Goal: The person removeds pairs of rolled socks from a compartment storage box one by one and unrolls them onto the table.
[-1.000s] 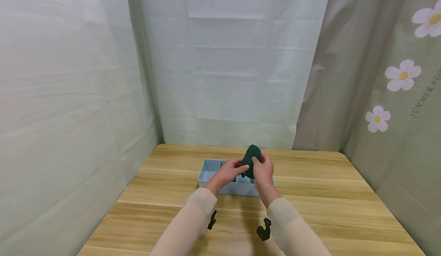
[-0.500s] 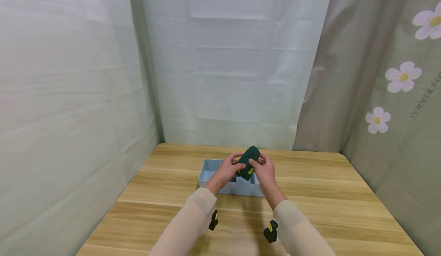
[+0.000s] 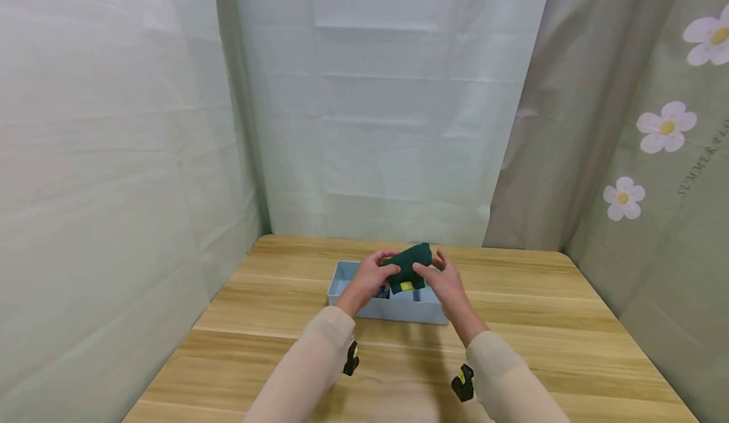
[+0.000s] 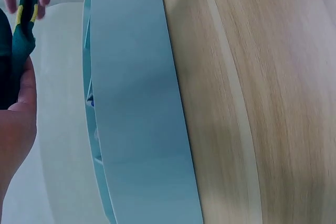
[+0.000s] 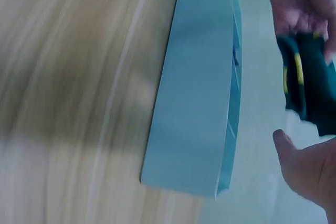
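A folded dark green sock (image 3: pixel 409 266) with a yellow patch is held above the near side of a light blue divided box (image 3: pixel 405 311). My left hand (image 3: pixel 369 279) pinches its left end, thumb on the near face. In the left wrist view the sock's layered edge (image 4: pixel 23 27) shows yellow bands. Around the right end is my right hand (image 3: pixel 450 287), its thumb near the fabric in the head view. The right wrist view shows a gap between that thumb (image 5: pixel 283 141) and the sock; the other fingers look fairly straight in the left wrist view.
A small dark item (image 3: pixel 383 292) lies in a middle compartment of the box, partly hidden by my hands. The box stands on a wood-grain table (image 3: pixel 524 321). Pale curtains (image 3: pixel 376 157) hang behind and at both sides.
The sock has turned from near upright to a slanted, wider pose, bringing its yellow patch into view. My right hand has shifted right and down, its fingers spreading; the left still grips.
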`<state>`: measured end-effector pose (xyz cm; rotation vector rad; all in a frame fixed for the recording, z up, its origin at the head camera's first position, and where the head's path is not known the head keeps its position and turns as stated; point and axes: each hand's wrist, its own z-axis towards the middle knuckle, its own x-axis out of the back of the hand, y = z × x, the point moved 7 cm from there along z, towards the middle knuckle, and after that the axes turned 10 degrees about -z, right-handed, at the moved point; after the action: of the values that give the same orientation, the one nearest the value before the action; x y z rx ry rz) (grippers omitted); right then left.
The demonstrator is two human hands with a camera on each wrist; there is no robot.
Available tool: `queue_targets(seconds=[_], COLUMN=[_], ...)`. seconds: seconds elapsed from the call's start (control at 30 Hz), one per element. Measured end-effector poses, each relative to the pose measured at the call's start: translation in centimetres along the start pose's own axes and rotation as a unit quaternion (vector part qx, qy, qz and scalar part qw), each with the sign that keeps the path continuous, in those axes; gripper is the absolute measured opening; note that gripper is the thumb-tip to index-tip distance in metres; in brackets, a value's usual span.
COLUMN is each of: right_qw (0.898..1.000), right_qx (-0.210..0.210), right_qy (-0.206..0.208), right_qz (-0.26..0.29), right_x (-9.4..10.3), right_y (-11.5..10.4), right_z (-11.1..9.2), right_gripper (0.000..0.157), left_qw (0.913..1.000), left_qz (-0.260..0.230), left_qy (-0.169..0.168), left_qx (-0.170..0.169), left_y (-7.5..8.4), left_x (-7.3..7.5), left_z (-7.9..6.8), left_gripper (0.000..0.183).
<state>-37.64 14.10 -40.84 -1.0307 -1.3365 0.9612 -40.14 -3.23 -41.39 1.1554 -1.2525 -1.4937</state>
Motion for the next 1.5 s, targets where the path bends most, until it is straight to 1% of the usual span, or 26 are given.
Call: queue_targets(seconds=[0.1,0.2,0.3,0.4,0.53,0.6,0.77,0.87,0.93,1.07,1.13,1.23,1.3,1.5], right_qw=[0.999,0.994,0.985,0.974,0.964,0.963,0.960,0.957,0.956,0.957,0.958,0.963,0.966,0.972], right_qx=[0.034,0.074,0.108,0.135,0.144,0.140,0.125,0.122,0.128,0.143,0.148,0.138,0.134,0.127], right_qy=[-0.026,-0.051,-0.072,-0.096,-0.129,-0.145,-0.167,-0.168,-0.169,-0.154,-0.145,-0.126,-0.121,-0.117], right_qz=[-0.026,-0.063,-0.111,-0.156,-0.181,-0.179,-0.186,-0.201,-0.205,-0.201,-0.199,-0.193,-0.186,-0.161], right_x=[0.5,0.9,1.3,1.6,2.0,2.2,2.6,2.9,3.2,3.8,4.2,5.0,5.5,6.9], right_y=[-0.6,-1.2,-1.5,-1.4,-1.1,-0.8,0.1,0.6,0.8,1.4,1.6,2.2,2.5,3.5], right_z=[0.0,0.0,0.1,0.1,-0.4,-0.7,-1.4,-1.8,-2.1,-2.1,-2.2,-2.4,-2.6,-3.5], right_gripper=[0.092,0.089,0.081,0.071,0.059,0.056,0.056,0.057,0.056,0.049,0.047,0.043,0.042,0.045], left_qw=[0.9999,0.9990,0.9961,0.9932,0.9927,0.9930,0.9931,0.9932,0.9937,0.9954,0.9962,0.9967,0.9966,0.9957], left_qz=[0.010,0.038,0.069,0.085,0.082,0.074,0.045,0.039,0.036,0.023,0.022,0.028,0.032,0.044], left_qy=[-0.004,-0.019,-0.049,-0.073,-0.084,-0.089,-0.106,-0.107,-0.103,-0.090,-0.082,-0.074,-0.073,-0.072], left_qx=[0.002,0.011,0.024,0.033,0.029,0.025,0.021,0.022,0.024,0.026,0.022,0.018,0.019,0.040], left_y=[0.0,-0.2,-0.3,-0.4,-0.4,-0.5,-0.8,-1.1,-1.2,-1.6,-1.8,-2.1,-2.3,-2.9], left_x=[0.2,0.2,-0.4,-1.1,-1.7,-2.0,-2.8,-3.4,-3.7,-4.5,-4.9,-5.4,-5.8,-7.2], left_z=[-0.1,-0.2,-0.4,-0.7,-0.9,-1.1,-1.4,-1.7,-2.0,-2.6,-2.8,-3.0,-3.2,-4.0], left_gripper=[0.038,0.037,0.037,0.036,0.034,0.033,0.033,0.033,0.033,0.032,0.032,0.032,0.033,0.038])
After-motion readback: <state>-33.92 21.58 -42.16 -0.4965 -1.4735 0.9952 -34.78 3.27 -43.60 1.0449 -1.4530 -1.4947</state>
